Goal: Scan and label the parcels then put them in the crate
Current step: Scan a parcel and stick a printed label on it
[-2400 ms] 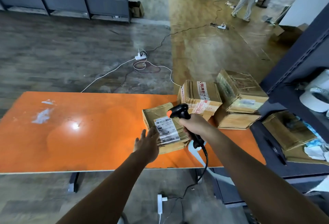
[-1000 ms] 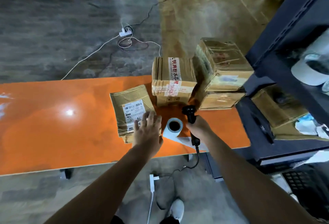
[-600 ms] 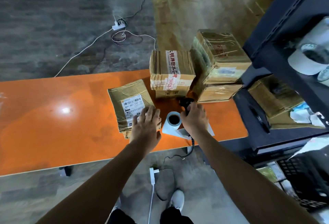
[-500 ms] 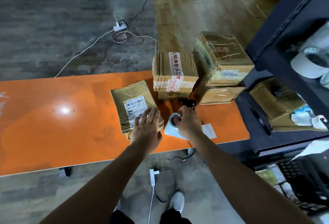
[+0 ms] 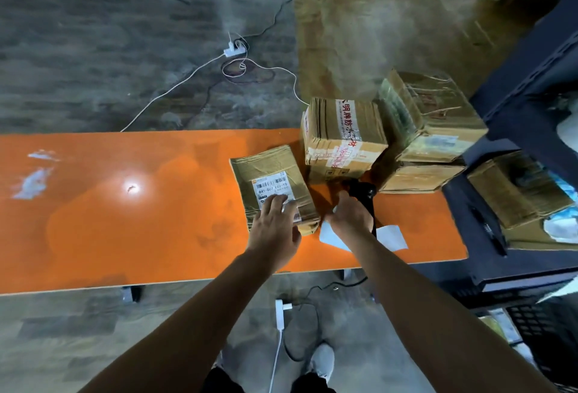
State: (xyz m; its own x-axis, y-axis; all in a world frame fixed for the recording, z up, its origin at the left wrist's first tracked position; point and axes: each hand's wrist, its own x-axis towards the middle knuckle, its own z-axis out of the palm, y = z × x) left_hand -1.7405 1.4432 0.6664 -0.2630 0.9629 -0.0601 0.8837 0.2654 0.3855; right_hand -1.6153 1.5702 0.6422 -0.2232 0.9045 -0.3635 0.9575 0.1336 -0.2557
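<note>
Left hand [image 5: 275, 223] rests on parcel [image 5: 272, 170] whose label [image 5: 271, 188] begins 841.

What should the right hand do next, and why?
Probably peel off a label and stick it on the flat parcel: the scanner lies on the table, the right hand is at the white label paper, and the left hand presses that parcel.

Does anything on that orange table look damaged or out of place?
Nothing is spilled. The flat parcel under the left hand is creased and wrinkled. At the right end, the top box sits skewed on the lower box. The table has white scuffed patches near its left end.
</note>
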